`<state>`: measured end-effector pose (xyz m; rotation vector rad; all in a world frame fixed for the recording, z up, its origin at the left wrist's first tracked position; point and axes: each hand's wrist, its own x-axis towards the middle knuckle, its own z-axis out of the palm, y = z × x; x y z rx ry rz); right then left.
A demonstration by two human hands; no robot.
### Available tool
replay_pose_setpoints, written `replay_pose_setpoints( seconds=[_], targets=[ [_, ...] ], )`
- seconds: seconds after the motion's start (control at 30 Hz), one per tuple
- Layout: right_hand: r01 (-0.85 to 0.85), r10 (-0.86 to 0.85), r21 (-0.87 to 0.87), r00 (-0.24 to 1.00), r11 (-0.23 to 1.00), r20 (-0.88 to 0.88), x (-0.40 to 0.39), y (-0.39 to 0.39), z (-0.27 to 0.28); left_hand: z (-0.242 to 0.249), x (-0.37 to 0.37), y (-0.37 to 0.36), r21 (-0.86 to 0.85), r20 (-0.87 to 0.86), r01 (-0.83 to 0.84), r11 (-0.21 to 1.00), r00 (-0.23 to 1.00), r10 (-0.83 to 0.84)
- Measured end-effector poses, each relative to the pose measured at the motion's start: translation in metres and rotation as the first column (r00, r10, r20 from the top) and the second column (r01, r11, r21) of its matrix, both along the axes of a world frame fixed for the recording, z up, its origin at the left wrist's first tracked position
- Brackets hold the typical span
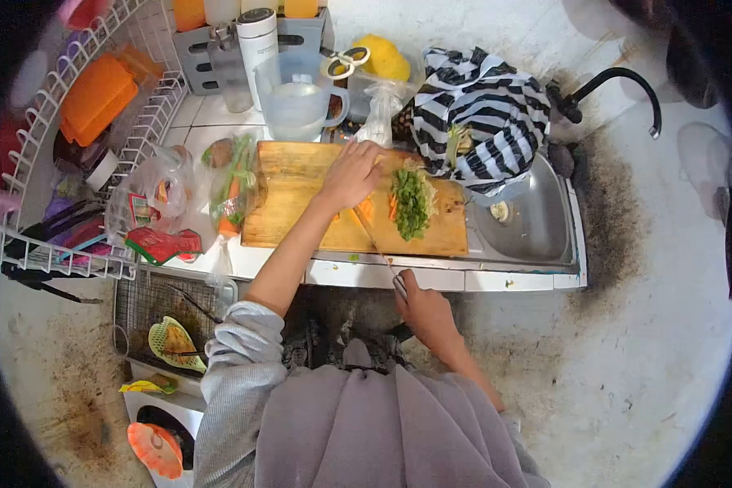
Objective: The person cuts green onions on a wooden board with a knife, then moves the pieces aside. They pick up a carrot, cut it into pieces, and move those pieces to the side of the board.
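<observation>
My left hand [354, 172] rests over the wooden cutting board [289, 191] with its fingers bent and close together. Whatever lies under those fingers is hidden. Cut orange pieces, which look like carrot [367, 208], lie beside this hand. My right hand [429, 313] is closed round the handle of a kitchen knife [373, 236] at the board's front edge. Its blade slants forward and left across the board, the tip close to my left wrist. Chopped green leaves [412, 203] sit in a heap to the right, with pale shreds along their side.
A sink [537, 215] adjoins the board on the right, with a striped plastic bag [488, 114] over its back. Behind stand a measuring jug [295, 110], a white flask [258, 53] and scissors [347, 62]. Bagged vegetables [234, 191] and a wire rack [53, 98] are at left.
</observation>
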<state>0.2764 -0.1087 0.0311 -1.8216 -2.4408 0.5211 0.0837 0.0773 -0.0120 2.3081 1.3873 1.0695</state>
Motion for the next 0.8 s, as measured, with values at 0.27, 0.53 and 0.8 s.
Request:
replay_pose_setpoints(
  seconds=[0.27,0.53,0.8],
  targets=[
    [0.039,-0.035,0.069,0.997,0.997,-0.062,0.008,-0.004,-0.012,0.009,0.009,0.006,0.055,-0.044,-0.004,0.999,0.999,0.007],
    [0.05,-0.042,0.098,0.995,0.994,-0.086,0.007,-0.007,-0.008,0.016,0.008,0.003,0.076,0.018,-0.017,0.997,1.0,0.015],
    [0.069,-0.061,0.063,0.99,0.996,-0.125,0.011,-0.01,-0.014,0.021,0.015,0.001,0.124,0.092,0.025,0.992,0.995,-0.037]
  ],
)
